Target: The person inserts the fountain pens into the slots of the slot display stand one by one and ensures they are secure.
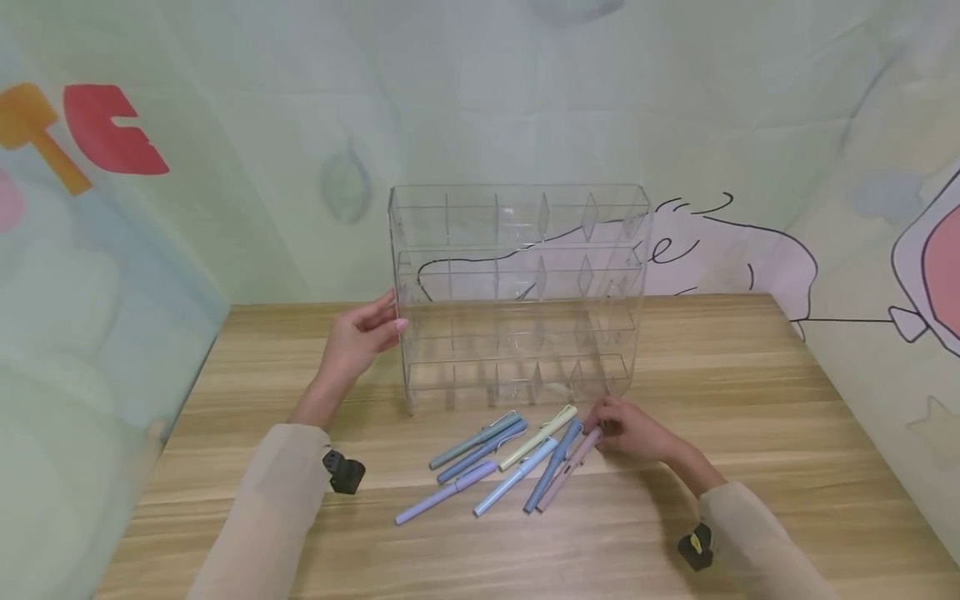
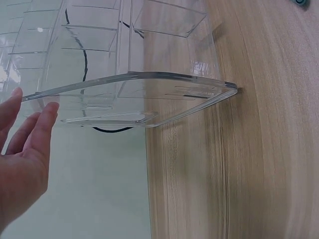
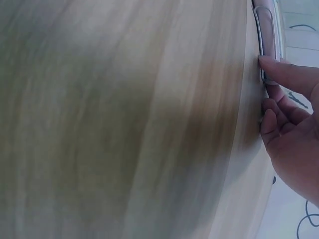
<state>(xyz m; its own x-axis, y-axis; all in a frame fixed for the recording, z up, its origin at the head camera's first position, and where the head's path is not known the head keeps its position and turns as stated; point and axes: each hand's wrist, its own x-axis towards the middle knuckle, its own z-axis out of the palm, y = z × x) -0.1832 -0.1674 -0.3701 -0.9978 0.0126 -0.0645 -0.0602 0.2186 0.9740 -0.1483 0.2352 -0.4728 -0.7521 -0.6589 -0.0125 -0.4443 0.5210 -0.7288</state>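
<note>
Now touching left, pinching right.
Resting left hand point(image 1: 358, 337) with fingers nearly straight against clear rack point(image 1: 517, 302), probably to steady it on bench point(image 1: 390, 567). Pinching mauve pen point(image 1: 568, 472) by clip end with right hand point(image 1: 630, 429), before rack and beside other pens point(image 1: 514, 477), likely for control.

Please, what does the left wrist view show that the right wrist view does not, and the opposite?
Only the left wrist view: the left hand touching the side of the clear organizer, with its compartments seen close, and a small teal end at the top right corner.

Only the right wrist view: the right hand, which pinches a mauve pen with a metal clip. Faint lines beyond it may be the organizer; I cannot tell.

Both: the wood-grain tabletop and a pale surface with black lines.
</note>
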